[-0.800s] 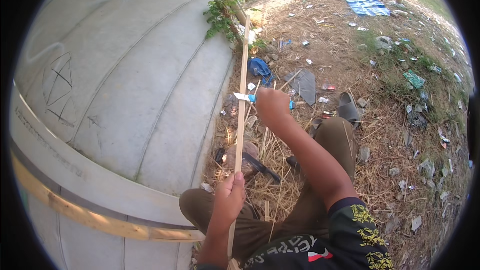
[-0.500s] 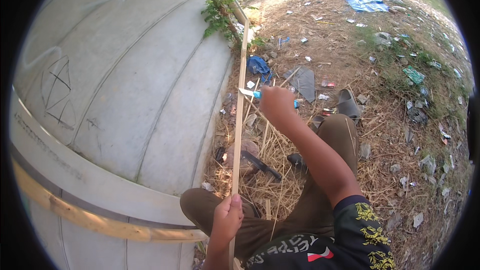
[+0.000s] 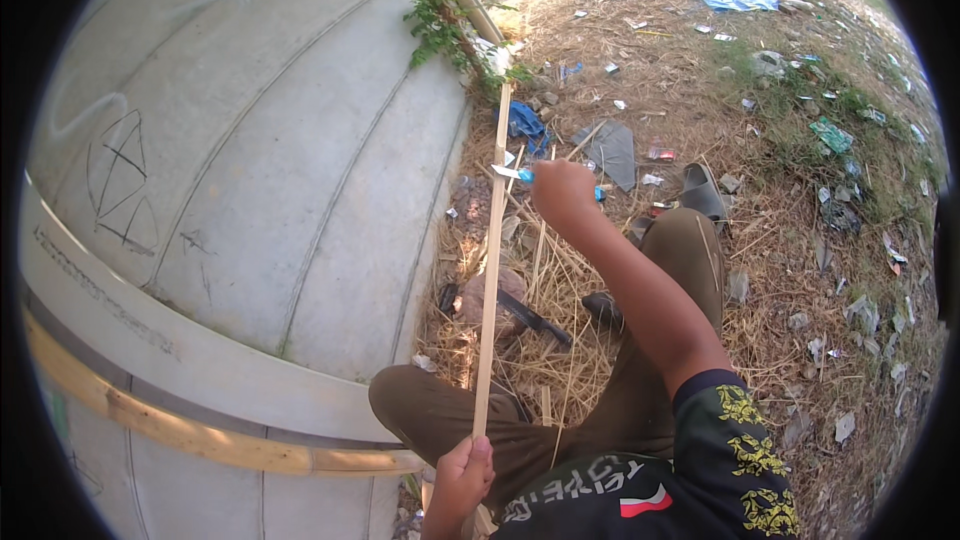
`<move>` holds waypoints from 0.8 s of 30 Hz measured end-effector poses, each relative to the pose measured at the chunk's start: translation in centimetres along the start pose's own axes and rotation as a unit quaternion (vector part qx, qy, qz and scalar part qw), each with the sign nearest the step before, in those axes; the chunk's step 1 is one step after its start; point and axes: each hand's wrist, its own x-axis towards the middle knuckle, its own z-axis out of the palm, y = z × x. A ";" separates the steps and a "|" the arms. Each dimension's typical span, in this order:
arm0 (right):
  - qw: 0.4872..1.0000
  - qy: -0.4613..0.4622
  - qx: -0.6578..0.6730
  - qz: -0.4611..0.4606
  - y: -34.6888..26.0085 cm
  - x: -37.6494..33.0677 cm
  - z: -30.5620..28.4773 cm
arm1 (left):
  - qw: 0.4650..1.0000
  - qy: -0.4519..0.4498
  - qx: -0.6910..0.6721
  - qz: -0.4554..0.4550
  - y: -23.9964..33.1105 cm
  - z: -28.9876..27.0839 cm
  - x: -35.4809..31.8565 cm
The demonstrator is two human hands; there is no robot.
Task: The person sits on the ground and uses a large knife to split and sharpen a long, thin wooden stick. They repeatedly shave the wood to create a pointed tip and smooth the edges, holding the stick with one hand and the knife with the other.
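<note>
A long thin wooden strip (image 3: 491, 260) runs from my lap up toward the plants. My left hand (image 3: 462, 475) grips its near end at the bottom of the view. My right hand (image 3: 563, 192) is stretched out and holds a small knife (image 3: 512, 174) with a blue handle, whose blade rests against the upper part of the strip. I sit on the ground with my knees bent, in brown trousers (image 3: 690, 260).
A large curved concrete surface (image 3: 250, 140) fills the left side, with a pale rim (image 3: 200, 370) below. Dry straw, wood shavings, a dark sandal (image 3: 702, 192), blue plastic (image 3: 522, 122) and scattered litter cover the ground on the right. Green plants (image 3: 440, 25) grow at the concrete's edge.
My left hand has slid down the strip toward its near end. My right hand with the knife stays near the upper part of the strip.
</note>
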 end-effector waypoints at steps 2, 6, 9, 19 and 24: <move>1.000 0.003 0.017 -0.003 0.4 -0.1 1.0 | 0.999 -0.005 -0.025 -0.025 -0.5 -0.3 -0.3; 0.953 0.062 0.289 0.058 -0.1 -1.2 3.0 | 1.000 0.025 0.014 -0.007 -2.5 -1.3 0.2; 0.805 -0.059 0.561 0.183 0.2 -0.6 3.3 | 0.999 0.011 -0.030 -0.042 -3.2 -2.2 0.4; 0.612 -0.137 0.767 0.137 -0.6 -0.7 -3.1 | 0.996 0.053 0.065 0.005 -3.5 -6.2 1.3; 0.614 0.010 0.757 0.224 0.5 0.1 -3.5 | 0.995 0.082 0.048 0.039 1.4 -8.5 0.6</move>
